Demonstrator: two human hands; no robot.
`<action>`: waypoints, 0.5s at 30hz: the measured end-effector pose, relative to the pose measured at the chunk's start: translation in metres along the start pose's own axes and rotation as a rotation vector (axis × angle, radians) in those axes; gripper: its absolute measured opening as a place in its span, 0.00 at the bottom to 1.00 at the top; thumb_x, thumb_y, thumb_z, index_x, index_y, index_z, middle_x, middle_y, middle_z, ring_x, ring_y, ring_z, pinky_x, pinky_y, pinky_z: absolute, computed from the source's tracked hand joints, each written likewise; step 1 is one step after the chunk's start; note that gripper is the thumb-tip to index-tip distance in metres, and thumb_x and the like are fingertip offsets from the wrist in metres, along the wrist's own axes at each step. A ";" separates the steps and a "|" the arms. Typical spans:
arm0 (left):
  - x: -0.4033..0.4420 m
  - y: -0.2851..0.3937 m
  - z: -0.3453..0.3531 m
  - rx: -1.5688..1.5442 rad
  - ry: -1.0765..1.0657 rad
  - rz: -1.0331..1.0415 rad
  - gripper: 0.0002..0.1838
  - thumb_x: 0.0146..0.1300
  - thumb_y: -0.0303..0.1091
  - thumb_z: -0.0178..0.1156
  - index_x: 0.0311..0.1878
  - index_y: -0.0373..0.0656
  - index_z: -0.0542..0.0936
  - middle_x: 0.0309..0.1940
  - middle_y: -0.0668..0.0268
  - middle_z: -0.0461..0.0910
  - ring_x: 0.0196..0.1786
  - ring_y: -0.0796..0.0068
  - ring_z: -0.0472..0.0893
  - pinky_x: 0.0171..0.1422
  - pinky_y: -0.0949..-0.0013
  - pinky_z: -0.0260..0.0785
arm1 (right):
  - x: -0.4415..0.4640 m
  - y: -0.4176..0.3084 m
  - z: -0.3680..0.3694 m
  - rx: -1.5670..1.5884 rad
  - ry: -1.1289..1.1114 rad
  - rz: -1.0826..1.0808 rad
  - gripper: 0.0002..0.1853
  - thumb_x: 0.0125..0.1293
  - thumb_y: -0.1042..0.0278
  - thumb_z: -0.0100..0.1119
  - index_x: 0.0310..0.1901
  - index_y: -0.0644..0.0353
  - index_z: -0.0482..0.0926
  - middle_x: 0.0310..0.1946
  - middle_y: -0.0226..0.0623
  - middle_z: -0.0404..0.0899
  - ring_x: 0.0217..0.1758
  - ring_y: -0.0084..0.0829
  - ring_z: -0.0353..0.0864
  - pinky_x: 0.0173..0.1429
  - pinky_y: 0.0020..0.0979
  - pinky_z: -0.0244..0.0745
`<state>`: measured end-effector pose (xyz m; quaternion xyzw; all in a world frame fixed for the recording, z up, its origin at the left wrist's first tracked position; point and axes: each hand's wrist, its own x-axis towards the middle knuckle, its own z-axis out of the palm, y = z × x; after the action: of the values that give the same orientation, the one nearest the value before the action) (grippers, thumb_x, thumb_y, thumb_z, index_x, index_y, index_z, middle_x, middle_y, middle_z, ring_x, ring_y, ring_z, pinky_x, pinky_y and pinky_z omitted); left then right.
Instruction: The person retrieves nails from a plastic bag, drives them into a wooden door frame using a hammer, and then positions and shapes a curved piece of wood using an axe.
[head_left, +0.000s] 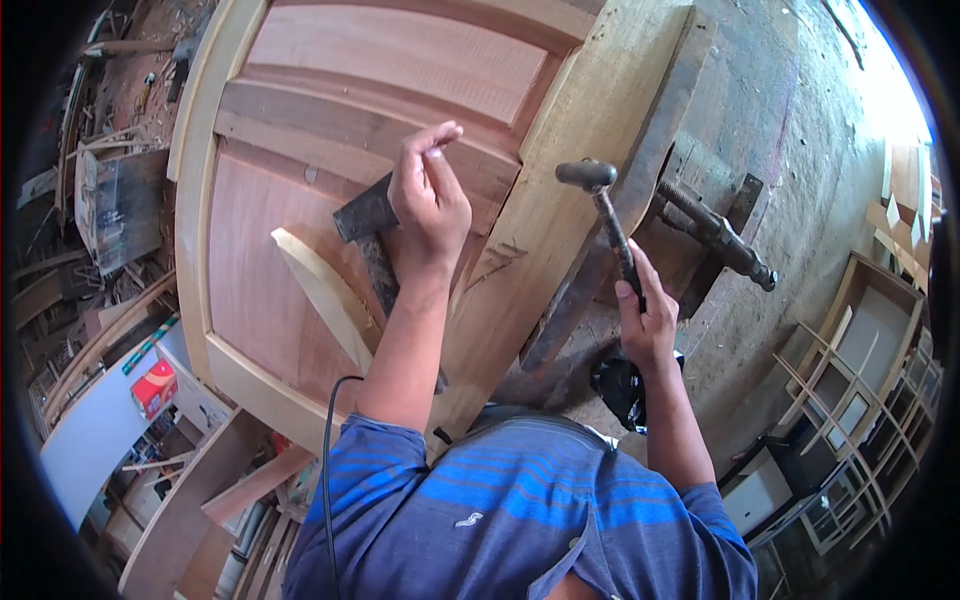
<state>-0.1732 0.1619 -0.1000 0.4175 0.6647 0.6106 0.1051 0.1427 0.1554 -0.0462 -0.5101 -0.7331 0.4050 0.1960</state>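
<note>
My right hand [650, 325] grips the dark handle of a hammer [590, 176], its metal head raised above the edge of the pale wooden stile. My left hand [430, 195] hovers over the panelled wooden door [370, 110], fingers bent and pressed together; whatever is between them, if anything, is too small to make out. Under the left wrist a dark mallet [362, 212] lies on the door, partly hidden by the forearm. Beside it a pale pointed wood strip [322, 288] rests across the lower panel.
A metal screw vise [720, 238] juts from the right side of the bench. A black plastic bag [622, 388] is below my right hand. Wooden frames [860, 370] stand at right. Offcuts and a red box [154, 388] fill the left side. A black cable [328, 450] hangs by my left arm.
</note>
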 end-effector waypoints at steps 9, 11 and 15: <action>0.018 0.013 -0.057 0.395 -0.457 0.135 0.16 0.74 0.25 0.64 0.62 0.45 0.87 0.65 0.60 0.89 0.73 0.54 0.84 0.82 0.50 0.71 | -0.001 0.000 0.004 -0.068 0.022 -0.020 0.28 0.84 0.67 0.64 0.82 0.55 0.76 0.59 0.48 0.91 0.57 0.36 0.94 0.65 0.35 0.83; 0.015 0.018 -0.069 0.502 -0.509 0.112 0.21 0.73 0.31 0.69 0.67 0.48 0.86 0.72 0.61 0.86 0.81 0.53 0.77 0.90 0.45 0.62 | 0.000 -0.004 0.004 -0.063 0.021 -0.007 0.28 0.84 0.67 0.64 0.81 0.56 0.76 0.60 0.48 0.91 0.59 0.36 0.93 0.66 0.35 0.82; 0.010 0.011 -0.085 0.525 -0.628 0.104 0.32 0.68 0.38 0.76 0.75 0.52 0.82 0.81 0.61 0.77 0.88 0.54 0.68 0.95 0.43 0.50 | -0.002 -0.006 0.004 -0.079 0.070 0.009 0.28 0.83 0.67 0.66 0.80 0.58 0.77 0.66 0.46 0.90 0.64 0.35 0.91 0.71 0.35 0.80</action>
<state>-0.2298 0.1056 -0.0664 0.6293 0.7114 0.2677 0.1619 0.1370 0.1514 -0.0438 -0.5347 -0.7387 0.3586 0.1993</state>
